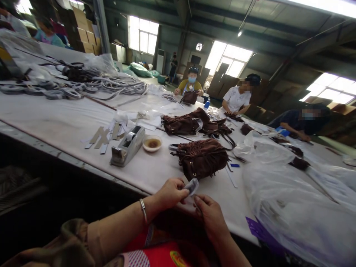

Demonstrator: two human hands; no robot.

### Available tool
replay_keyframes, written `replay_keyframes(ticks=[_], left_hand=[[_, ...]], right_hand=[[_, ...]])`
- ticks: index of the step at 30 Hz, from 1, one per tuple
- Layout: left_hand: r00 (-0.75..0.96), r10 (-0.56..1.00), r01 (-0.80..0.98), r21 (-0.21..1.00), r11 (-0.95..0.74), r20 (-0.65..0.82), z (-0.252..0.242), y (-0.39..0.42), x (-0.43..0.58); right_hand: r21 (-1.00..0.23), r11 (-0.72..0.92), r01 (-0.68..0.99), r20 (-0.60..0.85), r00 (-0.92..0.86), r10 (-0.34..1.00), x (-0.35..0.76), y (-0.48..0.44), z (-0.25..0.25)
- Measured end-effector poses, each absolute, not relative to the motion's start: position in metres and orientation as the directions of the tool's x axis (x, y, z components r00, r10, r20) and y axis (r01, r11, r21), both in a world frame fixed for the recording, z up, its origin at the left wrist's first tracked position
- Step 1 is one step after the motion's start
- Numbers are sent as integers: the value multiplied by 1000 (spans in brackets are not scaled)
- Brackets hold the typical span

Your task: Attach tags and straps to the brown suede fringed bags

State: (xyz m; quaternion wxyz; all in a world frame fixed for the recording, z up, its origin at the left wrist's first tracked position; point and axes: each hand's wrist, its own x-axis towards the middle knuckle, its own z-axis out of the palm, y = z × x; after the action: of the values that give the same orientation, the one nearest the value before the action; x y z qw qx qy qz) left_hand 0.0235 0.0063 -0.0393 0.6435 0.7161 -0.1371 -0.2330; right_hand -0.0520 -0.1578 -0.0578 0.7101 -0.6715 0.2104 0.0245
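Note:
My left hand pinches a small translucent plastic piece, which looks like a little bag or wrapping; its exact kind is unclear. Close beside it, my right hand has thumb and forefinger pressed together at the lower end of that piece. Whatever lies between those fingertips is too small to make out. Just beyond both hands a dark brown drawstring bag with gold eyelets lies on the white table. To its left stand a grey tape dispenser and a white bowl of brownish stuff.
More brown bags lie farther back. Flat strips are left of the dispenser, and coiled straps are heaped at the far left. Clear plastic sheeting spreads over the right side. Several co-workers work around the table.

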Motion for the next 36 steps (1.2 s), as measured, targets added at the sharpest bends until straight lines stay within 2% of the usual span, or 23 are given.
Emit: replay_keyframes(ticks=[5,11,14,17,20,22,26,29,33,36], left_hand=[[838,-478,197,963,-184,-262,-42,7,25],[844,-457,263,959,-106,-281,-45,10,31],[844,-456,245,960,-139,-282,-46,12,36],[830,-482,222,959,-177,-281,-46,14,39],[814,-518,171,960,-220,-264,-42,14,41],[808,-538,125,963,-240,-239,-40,14,43],[804,-570,-4,957,-289,-169,-39,19,43],[800,-600,-213,928,-307,-15,-41,20,43],[713,-659,-497,836,-233,240,-41,20,42],[666,-697,-546,810,-213,265,-40,21,43]], right_hand=[[-960,-180,-216,-168,954,-250,-41,-166,-60],[-951,-295,-92,-40,983,-181,-46,-166,-55],[-932,-354,75,77,997,9,-54,-171,-41],[-821,-476,316,217,943,252,-51,-174,-22],[-677,-569,467,287,879,381,-39,-171,-8],[-628,-579,520,310,849,427,-31,-166,-4],[-616,-600,510,360,860,362,-20,-161,-6],[-627,-631,457,356,888,290,-11,-161,-9],[-720,-592,363,240,930,278,4,-159,-8],[-783,-548,296,151,944,294,10,-157,-9]])
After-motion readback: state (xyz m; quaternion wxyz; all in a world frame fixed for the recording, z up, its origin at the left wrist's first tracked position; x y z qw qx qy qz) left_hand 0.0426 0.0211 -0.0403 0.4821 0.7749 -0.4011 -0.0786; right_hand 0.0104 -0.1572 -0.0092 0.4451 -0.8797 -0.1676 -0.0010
